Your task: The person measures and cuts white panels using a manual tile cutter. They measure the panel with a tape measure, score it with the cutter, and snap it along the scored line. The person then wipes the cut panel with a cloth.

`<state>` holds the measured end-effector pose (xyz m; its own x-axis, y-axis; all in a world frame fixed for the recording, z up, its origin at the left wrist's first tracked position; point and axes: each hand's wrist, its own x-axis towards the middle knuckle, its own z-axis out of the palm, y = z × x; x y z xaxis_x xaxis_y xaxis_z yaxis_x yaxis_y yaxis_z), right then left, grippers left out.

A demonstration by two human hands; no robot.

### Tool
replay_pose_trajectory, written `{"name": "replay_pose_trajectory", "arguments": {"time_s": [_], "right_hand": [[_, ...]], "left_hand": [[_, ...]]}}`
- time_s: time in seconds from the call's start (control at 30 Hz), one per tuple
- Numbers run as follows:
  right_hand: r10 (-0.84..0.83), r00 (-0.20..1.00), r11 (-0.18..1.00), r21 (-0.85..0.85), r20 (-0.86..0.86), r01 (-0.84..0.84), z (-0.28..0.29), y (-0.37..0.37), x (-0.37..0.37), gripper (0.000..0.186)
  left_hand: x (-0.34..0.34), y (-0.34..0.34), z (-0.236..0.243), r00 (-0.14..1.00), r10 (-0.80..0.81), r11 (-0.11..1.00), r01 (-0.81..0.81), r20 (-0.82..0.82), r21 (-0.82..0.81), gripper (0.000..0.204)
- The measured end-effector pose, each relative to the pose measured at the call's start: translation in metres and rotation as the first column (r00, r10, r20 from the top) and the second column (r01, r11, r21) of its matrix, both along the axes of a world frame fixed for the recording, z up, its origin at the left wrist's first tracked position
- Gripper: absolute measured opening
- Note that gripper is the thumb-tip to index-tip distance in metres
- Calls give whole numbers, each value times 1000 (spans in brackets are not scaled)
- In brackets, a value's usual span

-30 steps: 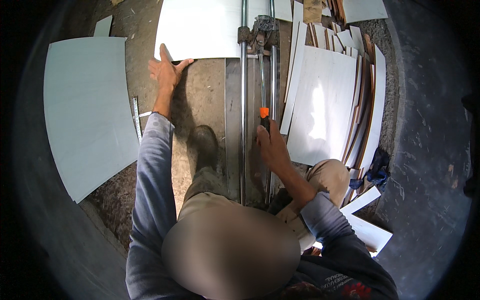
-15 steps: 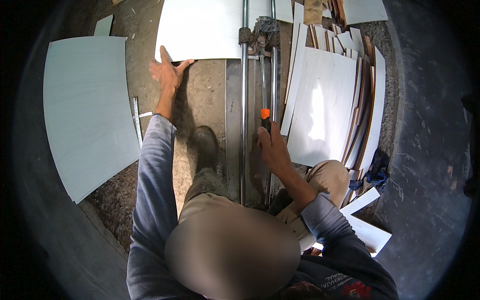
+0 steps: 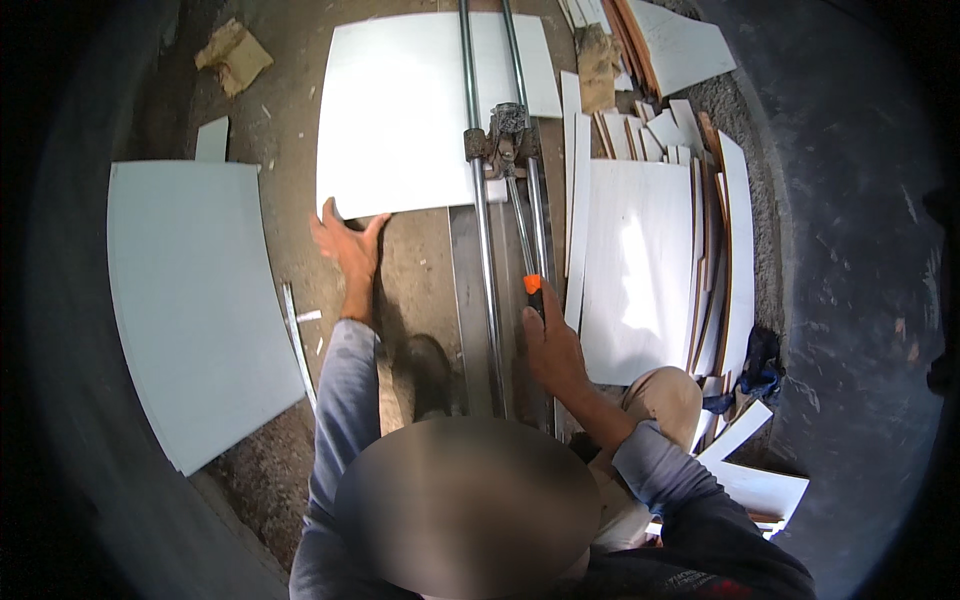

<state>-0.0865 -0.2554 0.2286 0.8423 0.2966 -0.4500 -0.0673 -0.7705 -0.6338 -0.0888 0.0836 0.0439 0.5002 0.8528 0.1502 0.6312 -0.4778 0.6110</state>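
Note:
A large white tile lies under the two steel rails of a manual tile cutter. My left hand is at the tile's near left corner, fingers and thumb spread against its edges. My right hand is closed around the black and orange grip of the cutter's handle. From that grip a thin metal rod slopes up to the dark, worn carriage on the rails, which sits over the tile near its closest edge. The tile's underside is hidden.
On the right stand stacked white tiles and narrow offcut strips. Another large pale tile lies at left, beside a metal square. Crumpled brown paper rests at the far left. Dark cloth lies by the stack.
The whole view has shifted, so more of the tile's far side shows. Both hands keep their places on tile and handle. Any slight carriage movement is hard to tell.

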Motion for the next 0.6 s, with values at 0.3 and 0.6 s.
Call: {"name": "replay_pose_trajectory", "arguments": {"time_s": [0.3,0.6], "right_hand": [[-43,947,985,170,319,-13,-28,98,150,57],[-34,922,999,46,385,18,-36,199,322,59]], "left_hand": [[1,0,-9,999,9,1000,-9,40,8,118],[0,6,-17,999,-27,999,26,19,45,118]]}}
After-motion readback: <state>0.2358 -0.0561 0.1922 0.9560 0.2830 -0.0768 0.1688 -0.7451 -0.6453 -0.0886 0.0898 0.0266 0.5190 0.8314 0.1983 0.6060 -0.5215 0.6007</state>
